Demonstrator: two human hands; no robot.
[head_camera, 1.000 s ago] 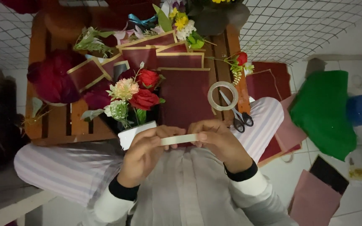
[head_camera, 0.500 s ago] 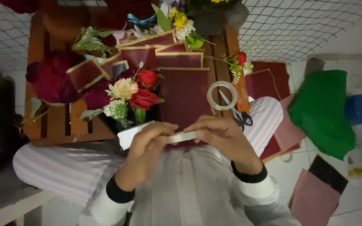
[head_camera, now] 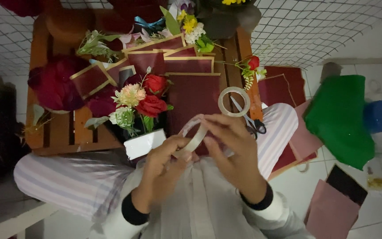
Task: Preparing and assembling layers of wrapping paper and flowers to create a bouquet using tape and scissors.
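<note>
My left hand (head_camera: 162, 166) and my right hand (head_camera: 231, 146) meet over my lap, both gripping a pale roll of tape (head_camera: 194, 139) that is tilted between them. A thin clear strip arcs from the roll towards my right fingers. Just beyond my hands lies a dark red paper sheet (head_camera: 191, 95) on the low wooden table (head_camera: 63, 128). A small bouquet of red and pink flowers (head_camera: 142, 104) in a white wrap stands to the left of the hands.
A second clear tape ring (head_camera: 234, 102) and black-handled scissors (head_camera: 255, 126) lie by the table's right edge. More red sheets, loose flowers and a dark red ball sit on the table. Green cloth (head_camera: 339, 117), a blue roll (head_camera: 381, 116) and pink sheets (head_camera: 332, 212) lie on the floor at right.
The tape roll was held flat and level between both hands; now it is tilted, my hands have closed together and a strip is pulled off it.
</note>
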